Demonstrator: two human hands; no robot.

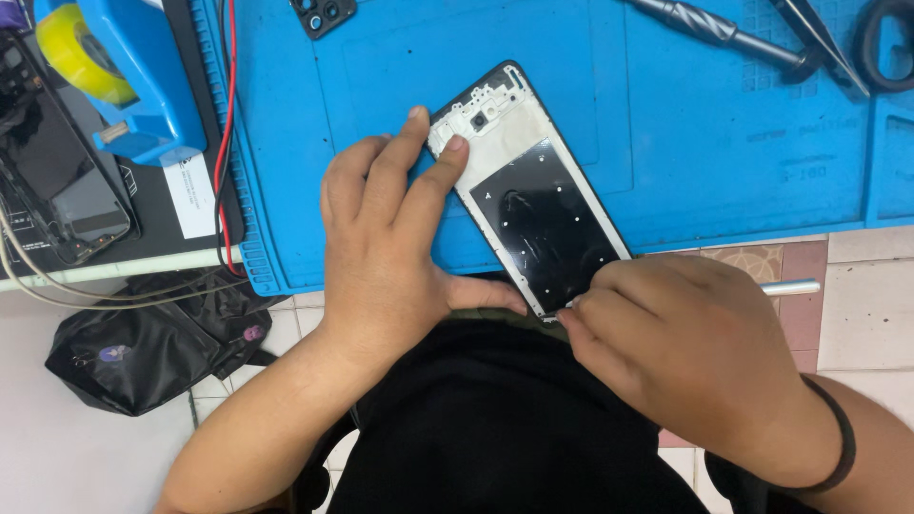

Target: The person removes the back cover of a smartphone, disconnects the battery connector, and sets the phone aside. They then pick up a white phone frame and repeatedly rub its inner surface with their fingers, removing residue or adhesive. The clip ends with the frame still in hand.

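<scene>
Your phone frame (533,195) lies flat on the blue mat (666,124) at the bench's near edge, and its long axis runs on a diagonal: the camera end points up and to the left, away from you, while the bottom end points down and to the right, toward your lap. Your two hands sit at opposite ends of that axis. Your left hand (381,257) is at the far, upper end, with two fingertips (455,146) pressed on the pale plate beside the camera cut-out and the thumb stretched along the mat's near edge below the frame; that grip is open, pinning rather than holding, with nothing closed inside it. Your right hand (685,343) is at the near, lower corner, fingers curled tight with their tips meeting right at the frame's bottom edge. Its grip is closed down to a pinch on that corner, though you cannot tell from here whether something small sits between the fingertips. The dark rectangular panel in the frame's middle is bare between your hands. The right hand is nearer the bottom edge, the left nearer the camera end. A screwdriver (714,27) and tweezers (819,38) lie well apart at the mat's far right, and a tape dispenser (124,76) stands off to the left.
</scene>
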